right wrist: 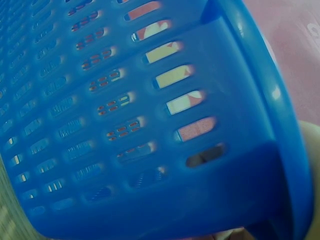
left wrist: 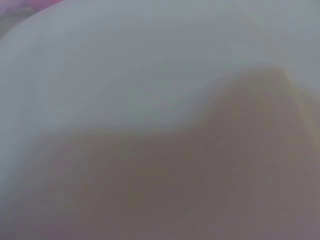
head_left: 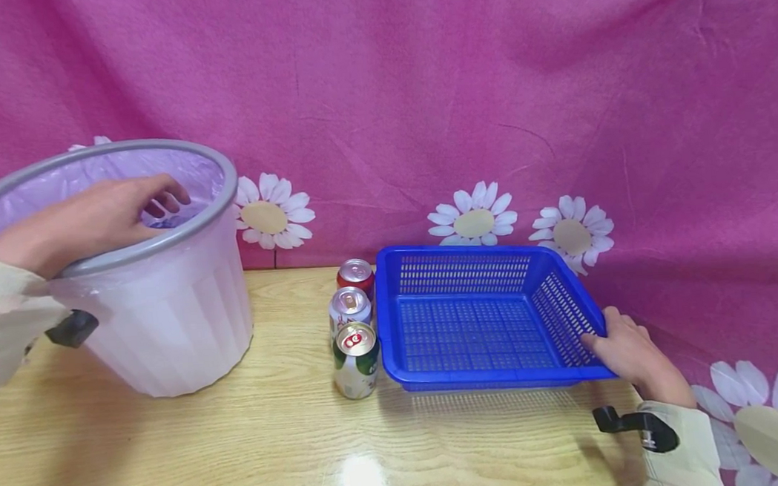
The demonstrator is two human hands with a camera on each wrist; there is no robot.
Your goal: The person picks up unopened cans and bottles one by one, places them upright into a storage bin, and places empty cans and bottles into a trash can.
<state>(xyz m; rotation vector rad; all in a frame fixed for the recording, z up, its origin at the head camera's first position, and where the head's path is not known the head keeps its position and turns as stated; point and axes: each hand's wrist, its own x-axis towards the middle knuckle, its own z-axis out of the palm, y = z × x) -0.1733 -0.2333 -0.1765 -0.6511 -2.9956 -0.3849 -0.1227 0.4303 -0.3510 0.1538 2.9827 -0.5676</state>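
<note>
Between left hand [head_left: 103, 216] (fingers loose, over lined wastebin [head_left: 173, 316]) and right hand [head_left: 629, 347] (gripping slotted basket [head_left: 491, 375]) stand three beverage cans [head_left: 349, 303].

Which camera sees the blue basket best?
The head view: the blue basket fits inside it, the right hand gripping its edge. The right wrist view shows only slotted wall and rim, close up; the left wrist view shows none.

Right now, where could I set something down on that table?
Bare tabletop lies between the bin and the three cans, and in front of the cans and the blue basket, whose floor is bare too. It's crowded where the cans stand close beside the basket, and at its right rim, gripped by the right hand.
</note>
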